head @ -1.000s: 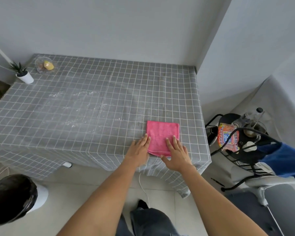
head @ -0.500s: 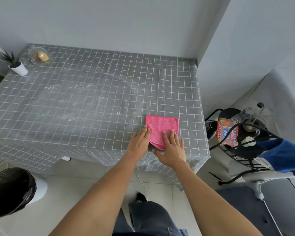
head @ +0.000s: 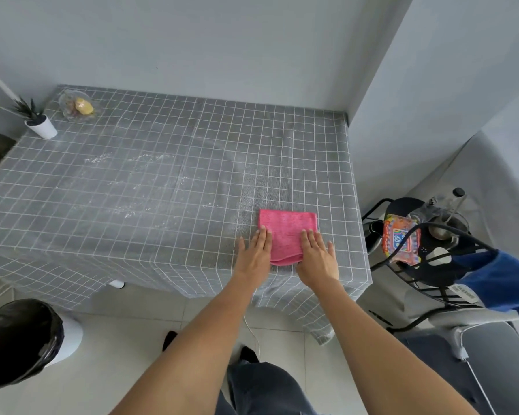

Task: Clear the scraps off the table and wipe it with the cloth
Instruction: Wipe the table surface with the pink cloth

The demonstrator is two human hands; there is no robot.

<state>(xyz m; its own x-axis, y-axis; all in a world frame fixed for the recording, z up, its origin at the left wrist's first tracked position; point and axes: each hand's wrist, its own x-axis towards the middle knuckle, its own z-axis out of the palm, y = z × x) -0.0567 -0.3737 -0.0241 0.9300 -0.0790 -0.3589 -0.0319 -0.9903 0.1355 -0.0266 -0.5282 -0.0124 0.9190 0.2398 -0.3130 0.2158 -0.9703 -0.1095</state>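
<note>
A folded pink cloth lies flat near the front right edge of the table, which wears a grey checked tablecloth. My left hand rests flat with its fingertips on the cloth's left edge. My right hand lies flat on the cloth's right front corner, fingers spread. Neither hand grips the cloth. White crumbs are scattered across the middle of the table.
A small potted plant and a clear dish with a yellow item stand at the table's far left corner. A black-lined bin sits on the floor at front left. A black wire rack with clutter stands to the right.
My right hand has slid a little to the right, onto the cloth's right front corner. My left hand stays at the left edge. The cloth lies in about the same place.
</note>
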